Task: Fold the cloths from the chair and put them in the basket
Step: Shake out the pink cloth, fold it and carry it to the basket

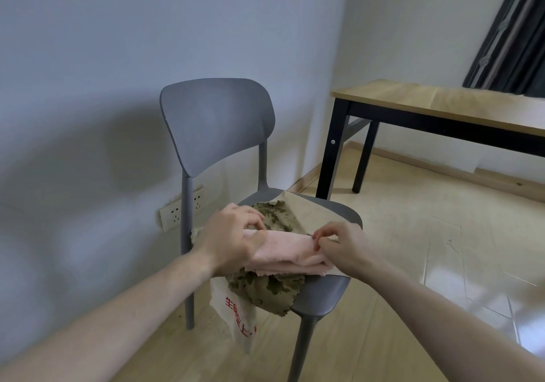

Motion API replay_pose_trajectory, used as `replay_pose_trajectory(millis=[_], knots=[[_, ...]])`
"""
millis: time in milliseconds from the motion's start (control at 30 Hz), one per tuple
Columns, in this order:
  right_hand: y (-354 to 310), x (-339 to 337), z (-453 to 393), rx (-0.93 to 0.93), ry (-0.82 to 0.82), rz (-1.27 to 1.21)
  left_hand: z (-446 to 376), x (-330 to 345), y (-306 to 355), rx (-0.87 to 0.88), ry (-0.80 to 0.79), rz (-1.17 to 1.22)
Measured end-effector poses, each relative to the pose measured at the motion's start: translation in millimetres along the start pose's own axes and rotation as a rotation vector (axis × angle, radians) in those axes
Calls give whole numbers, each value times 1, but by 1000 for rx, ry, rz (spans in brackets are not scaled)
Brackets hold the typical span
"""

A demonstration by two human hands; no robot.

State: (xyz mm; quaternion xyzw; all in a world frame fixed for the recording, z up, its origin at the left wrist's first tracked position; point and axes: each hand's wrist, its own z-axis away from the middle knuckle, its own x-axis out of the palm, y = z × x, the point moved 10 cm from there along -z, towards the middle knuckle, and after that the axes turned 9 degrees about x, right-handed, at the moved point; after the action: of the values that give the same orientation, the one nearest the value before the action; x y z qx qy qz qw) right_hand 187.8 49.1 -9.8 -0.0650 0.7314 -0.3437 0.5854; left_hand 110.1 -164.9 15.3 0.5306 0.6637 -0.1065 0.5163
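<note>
A grey plastic chair stands by the wall with several cloths on its seat. On top lies a pink cloth, folded into a long band. My left hand grips its left end with curled fingers. My right hand pinches its right end. Under it lies a green-brown patterned cloth with a wavy edge. A beige cloth with red print hangs off the seat's front left. No basket is in view.
A wooden table with black legs stands to the right, a dark curtain behind it. A wall socket sits low behind the chair. Light wood floor surrounds the chair.
</note>
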Motion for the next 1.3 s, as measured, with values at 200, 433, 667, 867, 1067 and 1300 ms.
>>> replay_pose_trajectory(millis=[200,433,667,867,1067,1300], knots=[[-16,47,16,-43,-160,98,1,51,-8,-76,-254,-162],[19,71,17,12,-317,210,30,80,-48,-219,-439,-127],[34,64,9,118,-310,212,40,73,-55,-368,-428,-98],[41,50,6,201,-247,-23,32,54,-48,-350,-143,246],[34,12,-6,129,-102,-319,21,39,-33,-342,79,637],[26,23,-14,187,-321,-530,5,44,-46,-564,353,995]])
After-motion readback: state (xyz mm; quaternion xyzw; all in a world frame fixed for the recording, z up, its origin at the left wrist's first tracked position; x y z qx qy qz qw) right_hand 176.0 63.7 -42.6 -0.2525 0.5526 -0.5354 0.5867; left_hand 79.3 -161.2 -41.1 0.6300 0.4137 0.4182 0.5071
